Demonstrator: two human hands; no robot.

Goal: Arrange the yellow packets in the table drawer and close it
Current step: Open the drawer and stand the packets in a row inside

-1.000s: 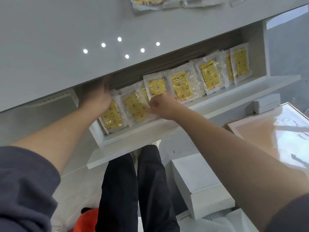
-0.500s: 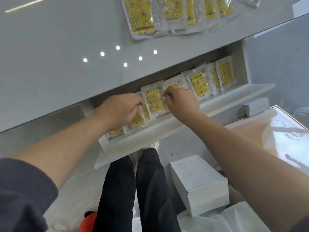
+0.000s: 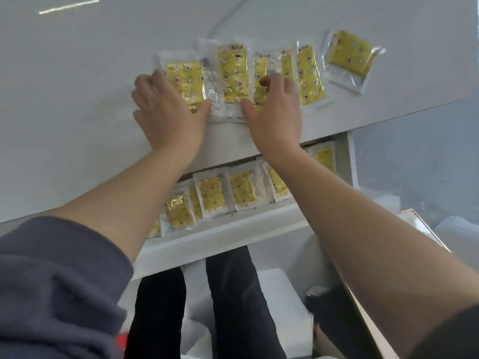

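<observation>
Resting two hands point(image 3: 168, 110) on six tabletop packets point(image 3: 234, 71).

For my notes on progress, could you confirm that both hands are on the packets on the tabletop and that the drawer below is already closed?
Not quite: the drawer is open, with a row of yellow packets showing inside it. The rest holds: the left hand and right hand both rest on the packets on the tabletop. The head view shows this.

A white box point(image 3: 282, 307) sits on the floor beside dark trousers point(image 3: 233, 301).
</observation>
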